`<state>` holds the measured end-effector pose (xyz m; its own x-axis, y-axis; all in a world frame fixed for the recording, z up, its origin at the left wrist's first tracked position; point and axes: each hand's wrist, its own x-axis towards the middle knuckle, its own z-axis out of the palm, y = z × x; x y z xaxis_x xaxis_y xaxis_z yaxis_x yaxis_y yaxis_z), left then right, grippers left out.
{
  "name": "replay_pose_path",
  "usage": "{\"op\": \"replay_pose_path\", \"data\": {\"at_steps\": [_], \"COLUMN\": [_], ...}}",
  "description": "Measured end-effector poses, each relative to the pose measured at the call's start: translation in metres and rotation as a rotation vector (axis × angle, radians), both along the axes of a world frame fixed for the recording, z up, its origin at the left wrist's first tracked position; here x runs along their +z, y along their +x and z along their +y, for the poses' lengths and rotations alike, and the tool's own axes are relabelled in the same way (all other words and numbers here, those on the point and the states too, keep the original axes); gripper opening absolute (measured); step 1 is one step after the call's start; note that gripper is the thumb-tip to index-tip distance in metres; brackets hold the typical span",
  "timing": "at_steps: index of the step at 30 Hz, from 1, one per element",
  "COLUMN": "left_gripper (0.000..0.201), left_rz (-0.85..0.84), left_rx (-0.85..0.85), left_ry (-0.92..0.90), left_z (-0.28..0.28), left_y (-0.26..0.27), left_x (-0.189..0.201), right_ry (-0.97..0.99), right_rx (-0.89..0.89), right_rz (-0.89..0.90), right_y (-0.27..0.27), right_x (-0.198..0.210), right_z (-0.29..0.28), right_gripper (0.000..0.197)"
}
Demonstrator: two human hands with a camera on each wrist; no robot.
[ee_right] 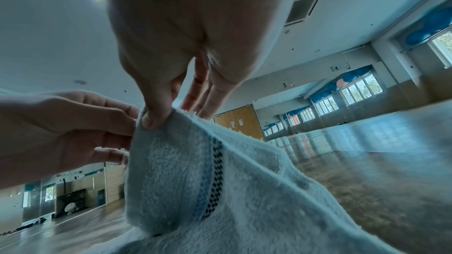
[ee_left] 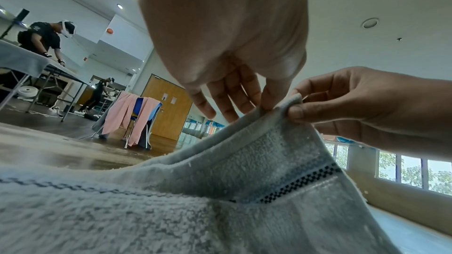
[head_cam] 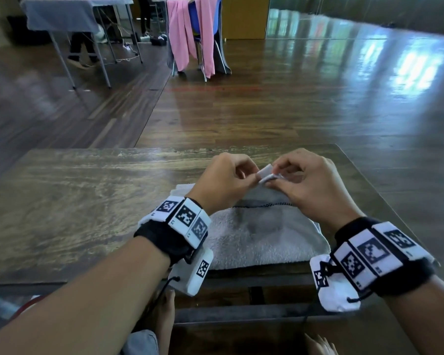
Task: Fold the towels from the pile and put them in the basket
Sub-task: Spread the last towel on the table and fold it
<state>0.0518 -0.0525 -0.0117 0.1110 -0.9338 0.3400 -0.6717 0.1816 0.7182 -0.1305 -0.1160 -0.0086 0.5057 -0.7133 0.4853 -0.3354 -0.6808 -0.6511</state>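
Observation:
A pale grey towel (head_cam: 262, 234) with a dark checked stripe lies on the wooden table (head_cam: 75, 201) in front of me. My left hand (head_cam: 251, 176) and right hand (head_cam: 271, 181) meet above its far edge, and both pinch the same raised towel corner (ee_left: 286, 106). In the left wrist view my left hand (ee_left: 266, 106) pinches the corner from above while my right fingers (ee_left: 297, 112) grip it from the right. In the right wrist view my right hand (ee_right: 154, 121) pinches the towel (ee_right: 208, 181) and lifts it into a peak. No basket or pile shows.
Pink towels hang over a blue chair (head_cam: 192, 34) on the floor beyond the table. A folding table with a grey cloth (head_cam: 62, 16) stands at the back left, with a person (ee_left: 46, 40) working at it. The table's left half is bare wood.

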Motion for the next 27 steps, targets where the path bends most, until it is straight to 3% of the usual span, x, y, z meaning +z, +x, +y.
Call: {"op": "replay_pose_path", "data": {"at_steps": [3, 8, 16, 27], "left_gripper": [0.013, 0.015, 0.015, 0.017], "left_rz": [0.010, 0.073, -0.057, -0.106], "left_rx": [0.015, -0.097, -0.060, -0.089], "left_ry": [0.005, 0.023, -0.016, -0.014], "left_z": [-0.010, -0.017, -0.018, -0.010], "left_y": [-0.001, -0.010, -0.010, -0.012], "left_x": [-0.003, -0.005, -0.005, -0.006], "right_ry": [-0.009, 0.003, 0.009, 0.043], "right_rx": [-0.029, -0.054, -0.053, 0.004], "right_rz": [0.008, -0.012, -0.007, 0.001], "right_y": [-0.003, -0.009, -0.007, -0.002], "right_x": [0.000, 0.000, -0.002, -0.006], "right_z": [-0.007, -0.016, -0.018, -0.012], "right_gripper": [0.017, 0.020, 0.010, 0.015]}}
